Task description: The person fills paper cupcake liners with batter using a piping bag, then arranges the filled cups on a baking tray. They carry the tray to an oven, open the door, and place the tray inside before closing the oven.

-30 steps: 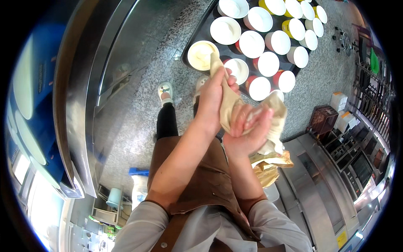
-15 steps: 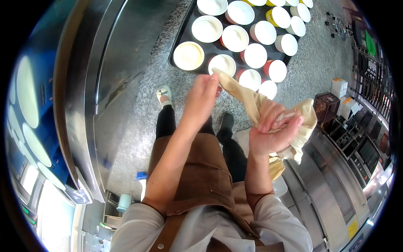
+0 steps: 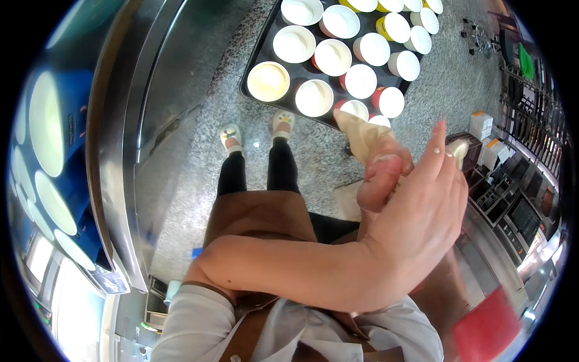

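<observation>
A cream cloth piping bag (image 3: 357, 134) hangs tilted at right of centre, its narrow end toward the cups. My right hand (image 3: 381, 178) is closed around the bag, with a white smear on it. My left hand (image 3: 425, 187) crosses over from the left, fingers stretched out, lying against the bag's gathered upper part. It hides much of the bag and my right wrist. Beyond the bag's tip stand rows of white-rimmed paper cups (image 3: 314, 98) on a black tray (image 3: 248, 78). The near-left cup (image 3: 268, 81) shows a pale yellow filling.
A steel cabinet (image 3: 175, 78) runs along the left. Right of me stand steel units (image 3: 491, 241) and stacked trays (image 3: 497, 199). A blurred red thing (image 3: 485, 326) is at lower right. Boxes (image 3: 480, 125) and a wheeled base (image 3: 479, 36) stand on the floor farther off.
My left hand has let go of the bag's narrow end and swung right, across to its upper part. The bag's tip has shifted right. The red thing has come into view.
</observation>
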The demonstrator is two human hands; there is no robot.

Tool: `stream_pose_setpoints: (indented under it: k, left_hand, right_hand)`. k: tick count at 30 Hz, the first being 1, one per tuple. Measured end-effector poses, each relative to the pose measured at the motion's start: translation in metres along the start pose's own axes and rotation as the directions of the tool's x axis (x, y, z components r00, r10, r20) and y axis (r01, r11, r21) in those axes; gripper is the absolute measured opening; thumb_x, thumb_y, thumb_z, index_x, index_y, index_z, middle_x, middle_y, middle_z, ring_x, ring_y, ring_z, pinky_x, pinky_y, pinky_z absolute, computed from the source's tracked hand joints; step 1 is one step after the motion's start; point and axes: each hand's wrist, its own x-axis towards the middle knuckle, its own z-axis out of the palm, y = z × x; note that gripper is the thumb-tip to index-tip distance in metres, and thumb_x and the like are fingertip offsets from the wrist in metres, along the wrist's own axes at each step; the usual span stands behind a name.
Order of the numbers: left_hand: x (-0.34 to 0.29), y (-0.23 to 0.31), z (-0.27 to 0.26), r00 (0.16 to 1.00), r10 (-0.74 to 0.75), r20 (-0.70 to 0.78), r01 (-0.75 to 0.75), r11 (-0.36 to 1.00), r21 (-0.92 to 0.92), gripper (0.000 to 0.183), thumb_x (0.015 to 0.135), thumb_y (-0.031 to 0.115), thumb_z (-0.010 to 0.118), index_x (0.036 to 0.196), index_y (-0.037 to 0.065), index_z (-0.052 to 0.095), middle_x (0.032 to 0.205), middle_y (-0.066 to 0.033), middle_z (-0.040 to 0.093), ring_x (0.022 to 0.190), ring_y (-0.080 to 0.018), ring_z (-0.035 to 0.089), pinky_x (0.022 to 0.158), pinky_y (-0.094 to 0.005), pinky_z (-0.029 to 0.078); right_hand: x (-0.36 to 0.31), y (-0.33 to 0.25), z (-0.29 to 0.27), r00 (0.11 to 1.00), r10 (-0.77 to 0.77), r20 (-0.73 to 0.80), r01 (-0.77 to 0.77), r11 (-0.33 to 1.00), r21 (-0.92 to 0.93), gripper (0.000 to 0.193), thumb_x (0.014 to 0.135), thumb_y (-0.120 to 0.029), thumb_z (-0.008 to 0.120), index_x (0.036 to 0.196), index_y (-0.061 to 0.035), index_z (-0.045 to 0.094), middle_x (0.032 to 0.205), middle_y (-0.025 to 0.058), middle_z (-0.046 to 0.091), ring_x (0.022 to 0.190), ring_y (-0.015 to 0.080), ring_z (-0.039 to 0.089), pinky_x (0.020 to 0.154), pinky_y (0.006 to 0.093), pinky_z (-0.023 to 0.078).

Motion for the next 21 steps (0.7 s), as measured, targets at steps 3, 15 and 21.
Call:
stream_pose_setpoints:
  k: [3,15,21]
  left_hand:
    - [0.003,0.007,0.005,1.0,0.004,0.026,-0.005,1.0,0.026,0.026,0.084,0.02,0.065,0.103,0.005,0.056,0.092,-0.0081,0.056,0.09,-0.0207,0.054,0.088,-0.0379,0.042]
    - [0.008,0.038,-0.007,0.909,-0.156,-0.387,-0.017,0.913,-0.408,0.038,0.076,0.013,0.059,0.107,-0.008,0.06,0.082,-0.0081,0.057,0.08,-0.0211,0.053,0.076,-0.0322,0.041]
    - [0.006,0.04,-0.013,0.927,-0.101,-0.36,-0.084,0.882,-0.464,0.013,0.069,0.014,0.063,0.074,0.001,0.061,0.075,-0.006,0.053,0.078,-0.0208,0.05,0.072,-0.0312,0.038]
  right_hand:
    - [0.002,0.0,0.0,0.996,-0.035,0.077,0.045,0.991,-0.128,0.034,0.103,-0.026,0.043,0.073,-0.0092,0.042,0.055,0.0039,0.044,0.045,0.0108,0.038,0.045,0.0249,0.029]
    - [0.013,0.002,0.009,0.998,-0.022,0.05,0.02,0.999,0.043,0.036,0.105,-0.022,0.043,0.071,-0.0085,0.042,0.054,0.0041,0.042,0.046,0.0104,0.037,0.044,0.0254,0.028]
    - [0.009,-0.002,0.005,0.998,-0.056,0.011,0.056,0.998,0.01,0.019,0.101,-0.019,0.053,0.088,-0.0063,0.046,0.069,0.0086,0.053,0.063,0.0164,0.05,0.06,0.0296,0.04]
